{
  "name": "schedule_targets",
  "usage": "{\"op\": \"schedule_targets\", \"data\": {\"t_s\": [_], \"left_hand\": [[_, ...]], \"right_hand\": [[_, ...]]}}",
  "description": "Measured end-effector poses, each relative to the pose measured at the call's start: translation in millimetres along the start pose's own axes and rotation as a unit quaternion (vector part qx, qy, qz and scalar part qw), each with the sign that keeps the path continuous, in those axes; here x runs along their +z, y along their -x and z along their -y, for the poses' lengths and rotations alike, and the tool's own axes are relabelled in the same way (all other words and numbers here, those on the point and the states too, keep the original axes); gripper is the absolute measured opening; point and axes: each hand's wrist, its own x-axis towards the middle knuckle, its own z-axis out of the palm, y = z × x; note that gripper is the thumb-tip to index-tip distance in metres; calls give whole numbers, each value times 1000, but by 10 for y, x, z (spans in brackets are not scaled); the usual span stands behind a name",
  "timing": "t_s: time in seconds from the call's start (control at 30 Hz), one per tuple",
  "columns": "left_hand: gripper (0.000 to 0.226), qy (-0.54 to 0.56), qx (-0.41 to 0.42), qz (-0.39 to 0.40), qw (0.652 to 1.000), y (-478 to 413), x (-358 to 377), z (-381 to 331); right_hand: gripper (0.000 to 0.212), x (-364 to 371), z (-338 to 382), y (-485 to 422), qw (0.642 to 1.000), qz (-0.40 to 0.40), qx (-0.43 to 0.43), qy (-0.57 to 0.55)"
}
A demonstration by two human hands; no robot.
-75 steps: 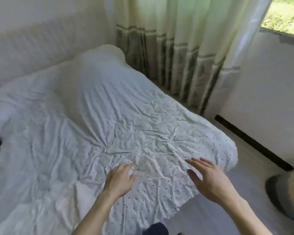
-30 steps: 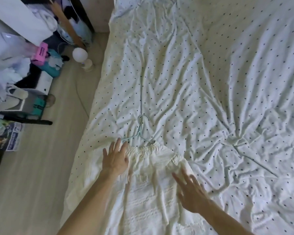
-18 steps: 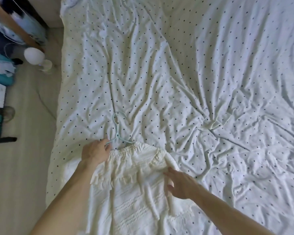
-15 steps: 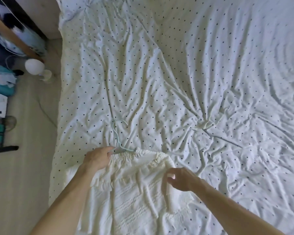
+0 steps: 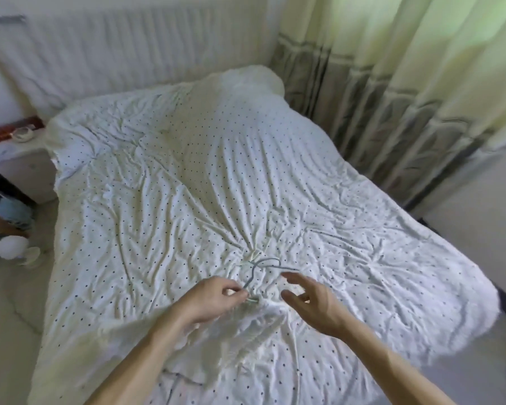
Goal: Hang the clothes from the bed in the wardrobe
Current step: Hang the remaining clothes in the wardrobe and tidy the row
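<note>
A white garment lies bunched on the dotted bed sheet, near the bed's front. A pale blue wire hanger sticks out of its top, hook pointing away from me. My left hand pinches the hanger's neck together with the garment's gathered top. My right hand hovers just right of the hanger with fingers spread and holds nothing. The wardrobe is out of view.
Curtains hang along the bed's right side. A ribbed white headboard is at the far end. A bedside table and a round white lamp on the floor stand to the left.
The view has swung up toward the headboard. My left hand has closed on the hanger and the garment's top. My right hand has let go of the garment and opened.
</note>
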Motion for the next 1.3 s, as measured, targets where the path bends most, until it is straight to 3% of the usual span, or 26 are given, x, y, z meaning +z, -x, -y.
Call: {"op": "schedule_targets", "data": {"t_s": [0.17, 0.3, 0.5, 0.63, 0.8, 1.0, 1.17, 1.3], "left_hand": [[24, 41, 120, 34, 991, 200, 311, -1647], [24, 47, 196, 97, 975, 246, 775, -2719], [19, 30, 293, 154, 943, 308, 1778, -4246], [20, 19, 328, 208, 921, 361, 2396, -4975], [25, 22, 345, 301, 889, 482, 3292, -5758], [25, -80, 382, 435, 812, 683, 4406, -6328], [23, -233, 454, 511, 692, 987, 5194, -6708], [22, -294, 443, 601, 597, 1282, 5654, -6758]], "right_hand": [[37, -909, -415, 1008, 994, -97, -43, 32], [30, -1512, -876, 1847, 973, -223, -17, 51], [37, -2254, -1669, 3170, 908, -393, 88, 120], [41, -2578, -2121, 3869, 862, -483, 127, 84], [24, -2654, -2737, 4703, 799, -569, 188, 47], [26, -2271, -3370, 5690, 729, -610, 309, 22], [26, -1842, -3482, 6334, 655, -641, 400, -5], [23, -1342, -3369, 6579, 582, -664, 468, -46]]}}
